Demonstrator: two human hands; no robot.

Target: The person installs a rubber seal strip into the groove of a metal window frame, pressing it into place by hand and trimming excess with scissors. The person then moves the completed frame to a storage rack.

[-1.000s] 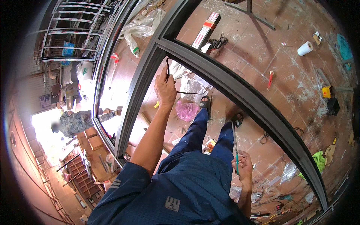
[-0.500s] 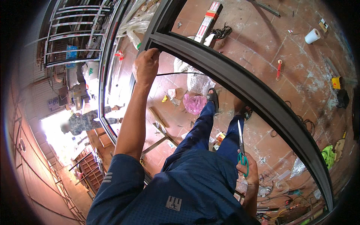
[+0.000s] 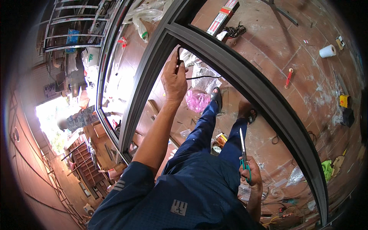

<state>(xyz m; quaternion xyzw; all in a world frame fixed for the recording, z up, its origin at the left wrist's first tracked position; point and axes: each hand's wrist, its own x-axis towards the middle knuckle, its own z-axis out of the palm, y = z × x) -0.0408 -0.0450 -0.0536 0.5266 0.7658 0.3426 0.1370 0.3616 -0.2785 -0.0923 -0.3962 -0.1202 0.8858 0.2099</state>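
Note:
A dark grey metal frame (image 3: 245,73) spans the view, its corner joint at upper centre. My left hand (image 3: 175,82) is just below that inner corner, with its fingers pinched on a thin black strip (image 3: 203,77), perhaps a rubber seal. One part of the strip bends up toward the corner and a loose length trails right over the floor. Low on the right, my right hand (image 3: 253,172) grips a pair of scissors (image 3: 243,145) by the green handles. The blades point up and away from me, apart from the strip.
Around my feet lie a pink plastic bag (image 3: 197,101) and clear plastic wrap (image 3: 203,71). Beyond the frame are a white roll (image 3: 327,51), a red-handled tool (image 3: 288,78) and a long box (image 3: 222,18). A person in camouflage (image 3: 80,118) is at far left, near metal racks (image 3: 73,36).
My left hand has come off the frame's corner and moved right and down, now pinching the black strip. The frame appears shifted in view. My right hand still holds the scissors.

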